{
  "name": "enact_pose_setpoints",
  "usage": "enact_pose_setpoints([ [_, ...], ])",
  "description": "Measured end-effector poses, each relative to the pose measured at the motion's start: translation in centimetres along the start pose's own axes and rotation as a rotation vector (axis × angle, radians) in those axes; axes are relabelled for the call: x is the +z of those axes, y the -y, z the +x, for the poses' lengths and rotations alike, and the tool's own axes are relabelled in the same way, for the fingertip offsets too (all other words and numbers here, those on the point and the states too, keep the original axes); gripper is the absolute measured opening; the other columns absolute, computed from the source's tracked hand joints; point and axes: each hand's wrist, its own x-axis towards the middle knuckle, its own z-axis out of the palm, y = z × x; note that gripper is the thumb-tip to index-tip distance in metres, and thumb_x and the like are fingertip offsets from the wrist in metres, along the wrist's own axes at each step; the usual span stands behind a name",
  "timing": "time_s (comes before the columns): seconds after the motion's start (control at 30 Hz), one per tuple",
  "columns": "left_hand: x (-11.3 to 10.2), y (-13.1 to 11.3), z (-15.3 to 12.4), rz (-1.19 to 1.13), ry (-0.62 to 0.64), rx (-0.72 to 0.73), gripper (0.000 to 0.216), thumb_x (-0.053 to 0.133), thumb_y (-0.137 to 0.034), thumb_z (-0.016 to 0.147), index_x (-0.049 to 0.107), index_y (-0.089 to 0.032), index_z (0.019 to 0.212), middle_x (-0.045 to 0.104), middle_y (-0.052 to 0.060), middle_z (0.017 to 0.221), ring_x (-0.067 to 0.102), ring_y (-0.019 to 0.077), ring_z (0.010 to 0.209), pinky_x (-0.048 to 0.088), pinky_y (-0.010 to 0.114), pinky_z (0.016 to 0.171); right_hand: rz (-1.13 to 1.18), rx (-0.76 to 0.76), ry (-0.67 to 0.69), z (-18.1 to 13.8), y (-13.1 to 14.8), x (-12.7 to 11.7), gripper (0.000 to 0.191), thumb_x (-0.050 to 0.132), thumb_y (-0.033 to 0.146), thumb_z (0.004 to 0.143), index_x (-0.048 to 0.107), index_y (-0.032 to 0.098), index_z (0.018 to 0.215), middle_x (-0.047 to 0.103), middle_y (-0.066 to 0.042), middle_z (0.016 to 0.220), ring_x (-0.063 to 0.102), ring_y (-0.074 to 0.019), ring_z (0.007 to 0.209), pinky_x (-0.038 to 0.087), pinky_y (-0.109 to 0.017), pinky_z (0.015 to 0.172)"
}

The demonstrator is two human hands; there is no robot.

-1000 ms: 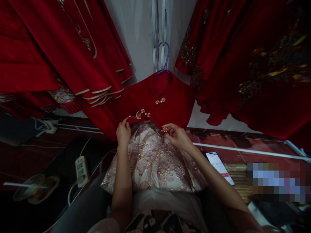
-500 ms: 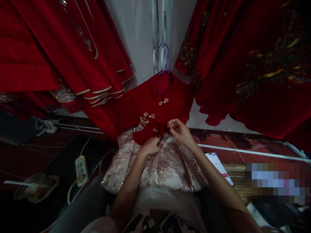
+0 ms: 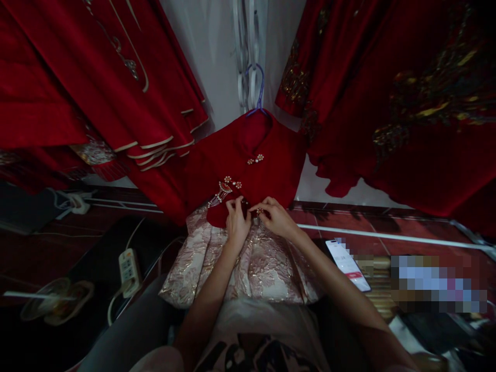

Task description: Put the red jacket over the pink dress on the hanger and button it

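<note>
A red child-sized dress (image 3: 228, 139) hangs before me on a purple hanger (image 3: 260, 93), with a pink and gold brocade skirt (image 3: 271, 268) below its red top. My right hand (image 3: 276, 219) pinches a flower-shaped beaded button (image 3: 260, 211) at the front flap. Close beside it, my left hand (image 3: 238, 222) is closed with its fingertips on the red cloth at the lower front edge; a small ornament there is mostly hidden. A pearl flower clasp (image 3: 256, 159) sits under the collar. Left of the hands hangs a beaded tassel brooch (image 3: 223, 191).
Red garments (image 3: 155, 67) hang on the left, and embroidered ones (image 3: 360, 113) on the right. A phone (image 3: 347, 266) lies at the lower right. To the left are a power strip (image 3: 129, 272) and a plastic cup (image 3: 48, 299) with a straw. A white rail (image 3: 387, 237) crosses the floor.
My left hand has moved up to the front edge of the red top. My right hand has come down and left with the beaded button, so both hands are close together.
</note>
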Motion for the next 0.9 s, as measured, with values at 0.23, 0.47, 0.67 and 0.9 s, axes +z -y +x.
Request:
enact_pose_setpoints([
  [0.23,0.1,-0.3,2.5,0.213,-0.121,0.136,0.023,0.063,-0.022,0.079,0.054,-0.02,0.1,0.045,0.011,0.108,0.049,0.0286,0.107,0.045,0.039,0.088,-0.097,0.075,0.049,1.5,-1.4,0.6,0.04,0.048,0.016,0.087,0.062,0.015,0.124,0.054,-0.009,0.091,0.052,-0.0202,0.095,0.043,-0.035,0.093],
  [0.47,2.3,2.0,2.1,0.115,-0.252,0.163,0.026,0.058,-0.024,0.083,0.057,-0.019,0.109,0.04,0.01,0.103,0.044,0.0272,0.103,0.041,0.041,0.091,-0.121,0.182,0.128,4.4,-3.4,2.6,0.045,0.045,0.018,0.089,0.056,0.012,0.133,0.06,-0.014,0.101,0.058,-0.0188,0.093,0.042,-0.03,0.095],
  [0.67,2.9,2.7,1.4,0.069,-0.28,0.167,0.018,0.049,-0.023,0.089,0.062,-0.019,0.101,0.039,0.011,0.104,0.042,0.0257,0.102,0.039,0.041,0.091,-0.071,0.146,0.098,4.6,-4.1,2.3,0.053,0.05,0.011,0.084,0.051,0.008,0.137,0.061,-0.015,0.104,0.058,-0.0185,0.095,0.044,-0.03,0.093],
  [0.9,3.4,3.3,0.8,0.0,-0.444,0.184,0.023,0.054,-0.03,0.09,0.067,-0.022,0.107,0.049,0.011,0.101,0.046,0.0232,0.098,0.035,0.038,0.089,0.359,0.209,0.097,4.5,-2.1,0.6,0.041,0.057,0.012,0.076,0.067,0.013,0.116,0.065,-0.002,0.076,0.052,-0.0086,0.059,0.044,-0.022,0.061],
])
